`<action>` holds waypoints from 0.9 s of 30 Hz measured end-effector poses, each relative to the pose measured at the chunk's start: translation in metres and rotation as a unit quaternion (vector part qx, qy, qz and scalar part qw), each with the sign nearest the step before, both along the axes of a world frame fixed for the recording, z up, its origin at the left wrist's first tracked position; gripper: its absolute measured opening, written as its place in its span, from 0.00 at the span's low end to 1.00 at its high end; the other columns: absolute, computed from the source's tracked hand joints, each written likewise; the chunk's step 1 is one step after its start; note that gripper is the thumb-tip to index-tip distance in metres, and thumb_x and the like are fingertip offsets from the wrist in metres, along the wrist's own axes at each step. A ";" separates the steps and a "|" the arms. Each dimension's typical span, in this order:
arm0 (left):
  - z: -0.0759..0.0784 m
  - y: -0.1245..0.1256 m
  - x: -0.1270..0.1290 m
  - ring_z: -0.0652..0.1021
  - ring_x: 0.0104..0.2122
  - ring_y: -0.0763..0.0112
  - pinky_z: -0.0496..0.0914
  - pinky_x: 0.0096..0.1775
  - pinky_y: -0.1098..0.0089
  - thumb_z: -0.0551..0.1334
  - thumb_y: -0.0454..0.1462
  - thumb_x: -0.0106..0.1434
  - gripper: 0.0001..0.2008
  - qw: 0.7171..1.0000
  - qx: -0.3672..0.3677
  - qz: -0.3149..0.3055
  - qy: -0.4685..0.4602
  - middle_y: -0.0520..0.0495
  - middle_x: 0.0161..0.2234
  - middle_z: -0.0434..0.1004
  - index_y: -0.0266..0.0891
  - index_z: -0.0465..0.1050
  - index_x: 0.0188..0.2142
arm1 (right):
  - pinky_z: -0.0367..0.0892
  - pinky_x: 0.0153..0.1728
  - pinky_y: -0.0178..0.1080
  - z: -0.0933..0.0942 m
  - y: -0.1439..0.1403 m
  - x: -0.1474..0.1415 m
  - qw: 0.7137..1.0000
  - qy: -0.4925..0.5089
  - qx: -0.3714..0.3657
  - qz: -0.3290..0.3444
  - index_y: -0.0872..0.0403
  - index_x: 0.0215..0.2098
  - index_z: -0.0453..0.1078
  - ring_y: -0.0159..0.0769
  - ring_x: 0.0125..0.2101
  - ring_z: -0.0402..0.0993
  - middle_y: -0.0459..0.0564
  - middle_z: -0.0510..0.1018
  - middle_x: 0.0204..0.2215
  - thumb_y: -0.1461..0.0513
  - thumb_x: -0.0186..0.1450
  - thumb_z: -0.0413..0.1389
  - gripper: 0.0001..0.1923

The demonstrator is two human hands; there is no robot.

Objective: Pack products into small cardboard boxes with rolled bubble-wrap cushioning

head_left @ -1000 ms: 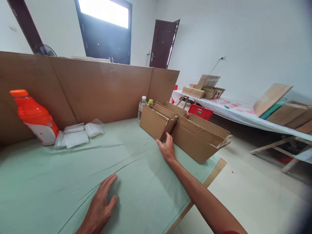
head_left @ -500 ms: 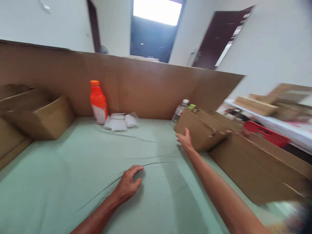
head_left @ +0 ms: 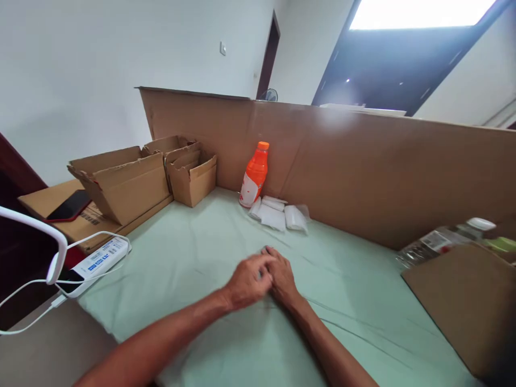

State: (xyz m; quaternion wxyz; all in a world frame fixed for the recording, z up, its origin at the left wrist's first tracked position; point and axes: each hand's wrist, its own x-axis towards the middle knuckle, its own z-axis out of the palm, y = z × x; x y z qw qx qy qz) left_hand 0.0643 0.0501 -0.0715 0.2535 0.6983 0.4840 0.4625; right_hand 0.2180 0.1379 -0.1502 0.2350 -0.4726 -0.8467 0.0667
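Observation:
My left hand (head_left: pixel 249 280) and my right hand (head_left: pixel 282 275) meet low over the middle of the green cloth (head_left: pixel 342 290). The left is slightly blurred, its fingers curled with thumb and forefinger bent toward each other against the right hand. The right hand's fingers are bent and pressed together, partly covered by the left. Whether anything small lies within either hand is hidden. Beyond them are several white plastic-wrapped packets (head_left: pixel 272 217), and an orange bottle with an orange cap (head_left: pixel 256 172) leans beside these.
Open cardboard boxes (head_left: pixel 129 188) stand at the left, near a phone (head_left: pixel 69 206) and a white power strip (head_left: pixel 99 263) with cables. A cardboard panel (head_left: pixel 355 166) runs along the back. At right, a clear bottle (head_left: pixel 439 242) lies behind another cardboard box (head_left: pixel 455 301).
My view has swung to the left. My right hand has left the cardboard box on the right and come together with my left hand, whose fingers have curled in.

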 end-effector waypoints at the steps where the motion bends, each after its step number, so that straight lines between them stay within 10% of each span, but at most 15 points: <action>1: 0.009 0.012 -0.023 0.79 0.50 0.61 0.71 0.56 0.63 0.58 0.30 0.57 0.21 0.999 0.014 0.043 0.016 0.41 0.50 0.80 0.37 0.75 0.50 | 0.62 0.59 0.55 0.001 -0.005 -0.009 0.999 -0.022 0.015 0.018 0.53 0.58 0.71 0.51 0.62 0.65 0.58 0.71 0.62 0.58 0.68 0.52 0.22; 9: 0.093 0.144 -0.184 0.50 0.70 0.45 0.43 0.68 0.44 0.57 0.24 0.55 0.38 0.930 0.084 0.328 0.141 0.26 0.67 0.55 0.23 0.54 0.66 | 0.63 0.58 0.55 0.001 -0.016 -0.015 0.994 -0.076 0.042 0.059 0.54 0.62 0.68 0.52 0.62 0.64 0.58 0.69 0.63 0.56 0.71 0.51 0.24; 15: 0.100 0.179 -0.217 0.72 0.56 0.46 0.60 0.60 0.44 0.56 0.25 0.57 0.30 0.912 0.046 0.360 0.190 0.29 0.47 0.78 0.27 0.64 0.60 | 0.63 0.58 0.56 0.000 -0.015 -0.015 0.995 -0.065 0.048 0.063 0.52 0.61 0.68 0.52 0.62 0.65 0.59 0.70 0.63 0.56 0.70 0.51 0.23; 20: 0.085 0.107 -0.202 0.76 0.50 0.56 0.59 0.63 0.50 0.53 0.27 0.56 0.29 0.917 0.085 0.309 0.237 0.38 0.43 0.80 0.32 0.68 0.58 | 0.64 0.58 0.56 0.001 -0.016 -0.015 0.997 -0.037 0.035 0.061 0.51 0.60 0.69 0.52 0.62 0.66 0.59 0.71 0.62 0.57 0.70 0.52 0.22; 27: 0.052 -0.095 -0.166 0.74 0.58 0.56 0.58 0.67 0.48 0.60 0.33 0.61 0.26 0.909 0.221 0.269 0.227 0.49 0.52 0.78 0.50 0.68 0.59 | 0.67 0.57 0.53 -0.003 -0.009 -0.002 0.991 0.130 -0.007 0.013 0.52 0.60 0.68 0.48 0.61 0.68 0.59 0.67 0.64 0.56 0.66 0.52 0.24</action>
